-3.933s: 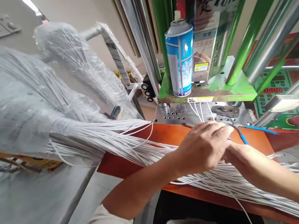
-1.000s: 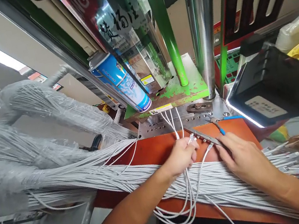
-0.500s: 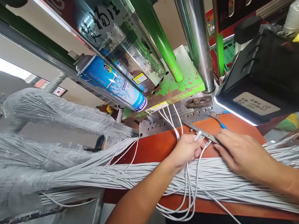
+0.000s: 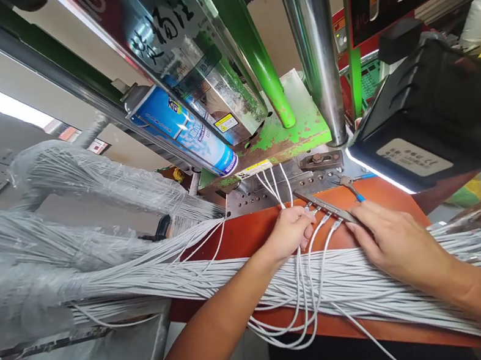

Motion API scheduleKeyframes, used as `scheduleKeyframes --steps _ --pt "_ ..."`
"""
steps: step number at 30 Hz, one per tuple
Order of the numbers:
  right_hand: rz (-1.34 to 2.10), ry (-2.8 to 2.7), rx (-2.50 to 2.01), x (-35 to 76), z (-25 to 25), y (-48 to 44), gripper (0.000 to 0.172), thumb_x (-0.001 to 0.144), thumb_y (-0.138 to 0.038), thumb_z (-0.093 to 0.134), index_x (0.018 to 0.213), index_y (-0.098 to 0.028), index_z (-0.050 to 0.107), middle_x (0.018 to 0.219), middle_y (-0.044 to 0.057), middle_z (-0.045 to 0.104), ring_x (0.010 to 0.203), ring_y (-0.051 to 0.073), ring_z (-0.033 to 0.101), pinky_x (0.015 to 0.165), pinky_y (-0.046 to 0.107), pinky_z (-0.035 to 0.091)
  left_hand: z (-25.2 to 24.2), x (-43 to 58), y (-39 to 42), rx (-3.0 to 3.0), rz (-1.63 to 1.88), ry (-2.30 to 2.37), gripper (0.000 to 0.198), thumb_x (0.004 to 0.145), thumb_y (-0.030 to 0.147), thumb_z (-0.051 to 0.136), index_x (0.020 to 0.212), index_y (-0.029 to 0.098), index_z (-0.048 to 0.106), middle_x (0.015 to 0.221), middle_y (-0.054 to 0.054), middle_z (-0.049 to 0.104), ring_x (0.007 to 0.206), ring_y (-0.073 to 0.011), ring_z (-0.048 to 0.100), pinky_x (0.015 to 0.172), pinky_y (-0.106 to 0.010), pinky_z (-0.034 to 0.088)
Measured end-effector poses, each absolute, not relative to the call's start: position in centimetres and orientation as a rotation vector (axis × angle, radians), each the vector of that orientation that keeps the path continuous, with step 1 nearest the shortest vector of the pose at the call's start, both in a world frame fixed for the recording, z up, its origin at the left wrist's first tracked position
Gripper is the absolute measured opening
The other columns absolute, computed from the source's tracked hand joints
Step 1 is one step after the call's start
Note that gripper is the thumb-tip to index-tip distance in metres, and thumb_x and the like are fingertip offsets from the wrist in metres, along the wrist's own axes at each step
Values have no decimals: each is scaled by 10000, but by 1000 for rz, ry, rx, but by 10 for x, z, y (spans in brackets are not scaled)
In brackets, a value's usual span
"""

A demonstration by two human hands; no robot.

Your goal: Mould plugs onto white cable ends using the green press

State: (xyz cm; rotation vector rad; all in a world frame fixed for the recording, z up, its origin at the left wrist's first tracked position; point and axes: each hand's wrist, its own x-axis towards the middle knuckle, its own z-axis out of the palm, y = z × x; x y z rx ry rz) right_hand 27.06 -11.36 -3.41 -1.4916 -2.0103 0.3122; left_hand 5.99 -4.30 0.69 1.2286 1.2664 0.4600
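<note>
My right hand (image 4: 394, 236) grips the near end of a narrow metal bar (image 4: 323, 205), which slants over the orange-brown tabletop. Clear plug ends of white cables (image 4: 322, 237) sit along the bar's near side. At its far part, my left hand (image 4: 290, 230) is closed in a pinch on a cable plug (image 4: 309, 210) at the bar's edge; the fingers partly cover it. From these plugs the cables loop down toward the front edge. A thick bundle of white cables (image 4: 347, 285) lies across the table beneath both hands.
A green press base (image 4: 302, 135) stands behind, with white cables coming from under it. A blue spray can (image 4: 186, 134) leans there. Blue-handled pliers (image 4: 352, 188) lie near a black lamp box (image 4: 425, 116). Plastic-wrapped cable bundles (image 4: 82, 177) hang at left.
My left hand has shifted left along the bar to another plug. More plugs now show on the bar between my hands. My right hand keeps its hold on the bar.
</note>
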Motion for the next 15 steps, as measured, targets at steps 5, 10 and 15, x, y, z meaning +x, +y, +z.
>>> scheduleKeyframes --steps 5,10,15 --pt "327 -2042 -1461 274 -34 -112 223 1051 -351 425 938 -211 559 847 25 574 720 183 568 677 332 375 7 67 -39 1059 488 1238 201 928 215 568 743 140 572 527 51 487 377 -51 402 381 -178 281" --pt "306 -2084 -1399 277 -30 -110 253 1043 -379 430 900 -208 549 813 20 551 677 171 524 656 321 360 13 71 -34 946 491 1273 249 995 200 550 759 123 571 510 73 423 373 -18 315 384 -157 197" --pt "333 -2132 -1448 279 -23 -111 270 1043 -396 442 912 -199 572 827 32 571 699 176 539 657 318 357 19 76 -37 847 467 1256 306 1032 201 529 737 124 560 468 104 327 345 -1 222 383 -160 108"
